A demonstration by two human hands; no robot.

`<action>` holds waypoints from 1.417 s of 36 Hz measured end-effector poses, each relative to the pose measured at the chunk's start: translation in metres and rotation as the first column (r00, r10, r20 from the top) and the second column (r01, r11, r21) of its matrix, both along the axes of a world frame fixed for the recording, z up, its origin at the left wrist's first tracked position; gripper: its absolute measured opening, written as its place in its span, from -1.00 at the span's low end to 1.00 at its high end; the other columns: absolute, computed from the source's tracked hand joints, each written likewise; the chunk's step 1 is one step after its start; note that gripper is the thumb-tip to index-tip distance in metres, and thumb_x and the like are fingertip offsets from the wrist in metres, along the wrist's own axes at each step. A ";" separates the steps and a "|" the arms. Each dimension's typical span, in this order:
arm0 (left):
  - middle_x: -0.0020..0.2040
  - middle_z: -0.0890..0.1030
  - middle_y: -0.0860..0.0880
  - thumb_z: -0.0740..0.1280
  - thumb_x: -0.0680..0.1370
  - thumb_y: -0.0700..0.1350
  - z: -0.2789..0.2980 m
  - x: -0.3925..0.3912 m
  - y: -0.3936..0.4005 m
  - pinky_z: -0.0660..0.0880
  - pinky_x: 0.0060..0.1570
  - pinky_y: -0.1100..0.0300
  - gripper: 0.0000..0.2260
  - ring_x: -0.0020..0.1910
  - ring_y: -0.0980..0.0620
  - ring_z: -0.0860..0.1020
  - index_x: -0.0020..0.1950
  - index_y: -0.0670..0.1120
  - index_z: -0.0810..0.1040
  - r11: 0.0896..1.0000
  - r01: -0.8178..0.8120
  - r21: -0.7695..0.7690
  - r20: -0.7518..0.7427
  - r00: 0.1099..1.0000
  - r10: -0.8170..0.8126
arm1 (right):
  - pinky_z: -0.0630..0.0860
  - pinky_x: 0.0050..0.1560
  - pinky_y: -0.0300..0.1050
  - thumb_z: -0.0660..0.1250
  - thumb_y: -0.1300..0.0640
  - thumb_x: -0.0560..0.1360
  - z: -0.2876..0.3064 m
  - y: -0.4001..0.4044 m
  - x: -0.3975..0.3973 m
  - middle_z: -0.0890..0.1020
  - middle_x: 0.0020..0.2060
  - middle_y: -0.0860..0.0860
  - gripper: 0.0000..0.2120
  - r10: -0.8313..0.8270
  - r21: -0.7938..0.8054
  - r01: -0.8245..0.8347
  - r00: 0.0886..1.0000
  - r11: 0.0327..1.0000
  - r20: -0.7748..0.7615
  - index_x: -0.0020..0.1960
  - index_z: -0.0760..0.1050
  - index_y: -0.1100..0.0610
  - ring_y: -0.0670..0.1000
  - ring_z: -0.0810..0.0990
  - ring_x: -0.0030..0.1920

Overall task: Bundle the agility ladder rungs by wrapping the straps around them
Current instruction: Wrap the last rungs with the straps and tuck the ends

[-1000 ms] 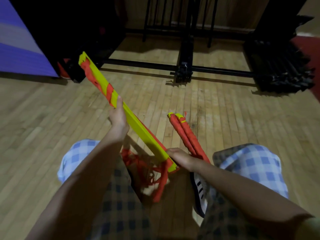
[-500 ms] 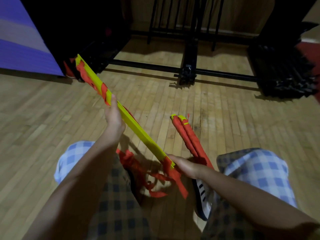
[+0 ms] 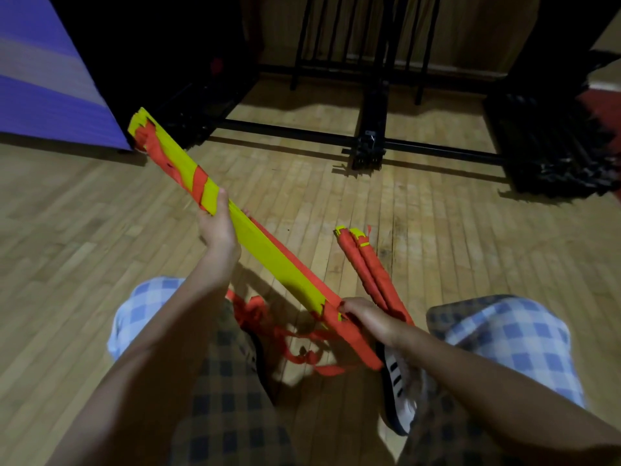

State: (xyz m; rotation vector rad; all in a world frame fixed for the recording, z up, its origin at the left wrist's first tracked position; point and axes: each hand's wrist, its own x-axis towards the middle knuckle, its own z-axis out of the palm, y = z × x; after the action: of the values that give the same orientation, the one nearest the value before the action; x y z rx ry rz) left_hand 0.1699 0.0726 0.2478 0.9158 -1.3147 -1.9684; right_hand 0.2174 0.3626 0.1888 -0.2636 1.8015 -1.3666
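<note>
Your right hand (image 3: pixel 364 314) hides the near end of the yellow rungs (image 3: pixel 268 257); the loose orange straps (image 3: pixel 295 344) below blur into a tangle.

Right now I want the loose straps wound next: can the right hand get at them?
Probably not yet: the right hand grips the stack's near end. The loose straps hang just below, unobstructed.

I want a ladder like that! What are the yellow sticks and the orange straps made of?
The yellow rungs look like smooth, stiff plastic: flat, straight, evenly coloured. The orange straps look like woven fabric webbing: they droop and twist loosely. Neither is certain.
</note>
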 end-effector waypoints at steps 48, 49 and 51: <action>-0.50 0.38 -0.07 0.21 0.55 -0.06 0.006 0.001 0.007 0.54 -0.35 0.09 -0.87 -0.55 -0.04 0.46 -0.10 -0.11 0.37 0.953 0.275 0.130 0.080 0.955 -0.286 | 0.45 -0.33 -0.27 0.28 0.14 0.59 0.018 0.020 -0.031 0.53 -0.33 0.10 -0.83 -0.377 0.090 0.389 0.918 0.917 -0.125 -0.08 0.56 0.22 -0.02 0.51 -0.37; -0.42 0.37 -0.09 0.18 0.56 -0.05 0.004 0.001 0.008 0.58 -0.32 0.05 -0.87 -0.50 -0.05 0.47 -0.06 -0.10 0.34 0.947 0.291 0.137 0.122 0.944 -0.308 | 0.47 -0.29 -0.24 0.27 0.14 0.60 0.017 0.020 -0.031 0.55 -0.33 0.10 -0.83 -0.383 0.102 0.396 0.915 0.912 -0.127 -0.05 0.57 0.22 -0.01 0.54 -0.36; -0.33 0.31 -0.10 0.12 0.57 -0.04 0.001 0.001 0.011 0.59 -0.27 -0.04 -0.87 -0.42 -0.07 0.44 -0.09 -0.09 0.31 0.928 0.327 0.177 0.164 0.920 -0.356 | 0.50 -0.21 -0.22 0.24 0.14 0.61 0.017 0.020 -0.031 0.59 -0.34 0.11 -0.82 -0.398 0.114 0.412 0.909 0.904 -0.124 -0.01 0.57 0.22 0.01 0.58 -0.32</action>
State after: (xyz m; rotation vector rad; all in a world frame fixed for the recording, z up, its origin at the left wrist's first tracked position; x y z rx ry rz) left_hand 0.1706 0.0834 0.2487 1.0237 -1.5422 -2.3173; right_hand 0.1860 0.3827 0.2060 0.1326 2.1049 -1.5207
